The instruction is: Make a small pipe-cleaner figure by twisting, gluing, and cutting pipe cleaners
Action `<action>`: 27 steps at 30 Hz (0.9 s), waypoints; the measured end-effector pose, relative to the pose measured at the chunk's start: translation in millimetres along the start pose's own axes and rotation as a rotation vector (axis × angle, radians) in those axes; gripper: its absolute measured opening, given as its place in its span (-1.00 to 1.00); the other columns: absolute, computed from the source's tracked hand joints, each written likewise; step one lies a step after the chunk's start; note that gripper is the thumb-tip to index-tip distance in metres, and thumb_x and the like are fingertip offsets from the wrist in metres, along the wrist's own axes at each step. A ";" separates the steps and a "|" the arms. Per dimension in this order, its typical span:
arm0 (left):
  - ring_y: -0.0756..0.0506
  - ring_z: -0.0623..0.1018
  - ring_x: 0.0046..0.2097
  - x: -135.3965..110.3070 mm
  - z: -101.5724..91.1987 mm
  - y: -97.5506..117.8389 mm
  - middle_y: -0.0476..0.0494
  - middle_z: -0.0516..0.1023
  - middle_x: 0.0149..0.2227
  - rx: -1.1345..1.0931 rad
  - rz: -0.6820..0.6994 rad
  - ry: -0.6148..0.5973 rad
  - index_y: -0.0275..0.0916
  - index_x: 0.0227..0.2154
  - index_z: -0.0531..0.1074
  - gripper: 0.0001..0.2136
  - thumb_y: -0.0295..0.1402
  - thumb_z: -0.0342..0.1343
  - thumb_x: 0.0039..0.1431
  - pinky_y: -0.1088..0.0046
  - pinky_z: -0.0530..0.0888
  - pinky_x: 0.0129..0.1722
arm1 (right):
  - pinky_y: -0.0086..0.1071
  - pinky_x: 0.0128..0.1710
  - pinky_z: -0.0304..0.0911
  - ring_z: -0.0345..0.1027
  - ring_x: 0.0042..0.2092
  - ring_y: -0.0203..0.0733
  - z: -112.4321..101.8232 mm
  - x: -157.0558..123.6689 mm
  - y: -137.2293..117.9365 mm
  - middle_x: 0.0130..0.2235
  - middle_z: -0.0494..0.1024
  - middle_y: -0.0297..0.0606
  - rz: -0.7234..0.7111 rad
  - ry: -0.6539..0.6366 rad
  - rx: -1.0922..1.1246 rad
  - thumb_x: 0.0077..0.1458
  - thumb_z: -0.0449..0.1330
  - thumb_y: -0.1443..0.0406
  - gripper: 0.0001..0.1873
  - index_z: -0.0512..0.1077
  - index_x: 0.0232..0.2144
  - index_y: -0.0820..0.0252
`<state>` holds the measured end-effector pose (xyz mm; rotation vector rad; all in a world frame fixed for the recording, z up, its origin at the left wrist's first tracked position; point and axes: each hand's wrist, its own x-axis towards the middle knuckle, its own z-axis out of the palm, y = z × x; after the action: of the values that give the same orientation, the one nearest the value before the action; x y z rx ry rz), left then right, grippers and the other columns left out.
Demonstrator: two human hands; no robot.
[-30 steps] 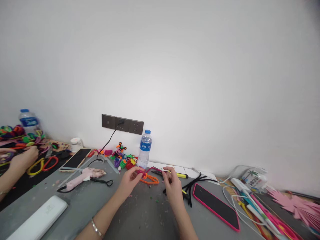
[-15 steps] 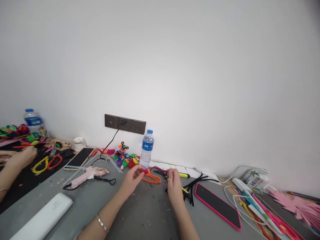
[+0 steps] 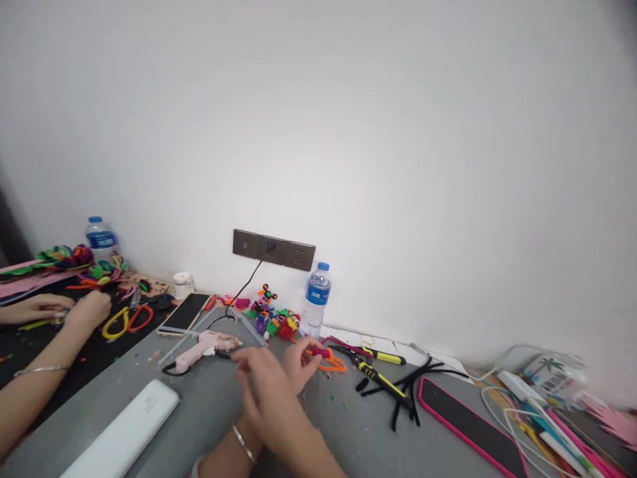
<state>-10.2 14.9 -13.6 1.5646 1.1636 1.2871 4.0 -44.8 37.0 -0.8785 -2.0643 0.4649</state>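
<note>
My left hand (image 3: 300, 357), a bracelet on its wrist, is closed on a small orange and pink pipe-cleaner piece (image 3: 326, 358) that rests on the grey table (image 3: 209, 405). My right hand (image 3: 261, 388) crosses over the left forearm and stretches left, blurred, with fingers extended and nothing seen in them. Its fingertips are close to the pink glue gun (image 3: 206, 344), which lies on the table with its black cord running to the wall outlet (image 3: 273, 249).
Yellow-handled pliers (image 3: 375, 375), black pipe cleaners (image 3: 413, 395) and a pink-cased phone (image 3: 472, 425) lie to the right. A water bottle (image 3: 316, 300) and small pipe-cleaner figures (image 3: 271, 320) stand by the wall. A white case (image 3: 124, 435) lies front left. A co-worker's hands (image 3: 84, 309) work at far left.
My right hand let go of the pipe-cleaner piece and swung left across my left arm toward the glue gun. The camera view shifted left. The left hand kept its hold.
</note>
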 end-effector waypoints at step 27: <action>-0.04 0.48 -0.38 -15.6 6.7 9.3 -0.09 0.53 -0.27 0.276 0.343 -0.302 -0.17 -0.26 0.47 -0.83 -0.44 0.01 0.13 0.48 0.38 -0.32 | -0.44 -0.52 0.02 0.36 -0.47 -0.16 50.4 15.1 -23.8 -0.51 0.43 -0.40 0.352 -0.129 -0.049 0.07 0.03 0.40 -0.72 0.34 -0.16 0.02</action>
<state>-3.0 -2.8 -10.2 2.1512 0.9357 1.0770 -53.0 -51.0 29.6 -1.2795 -2.0474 0.6764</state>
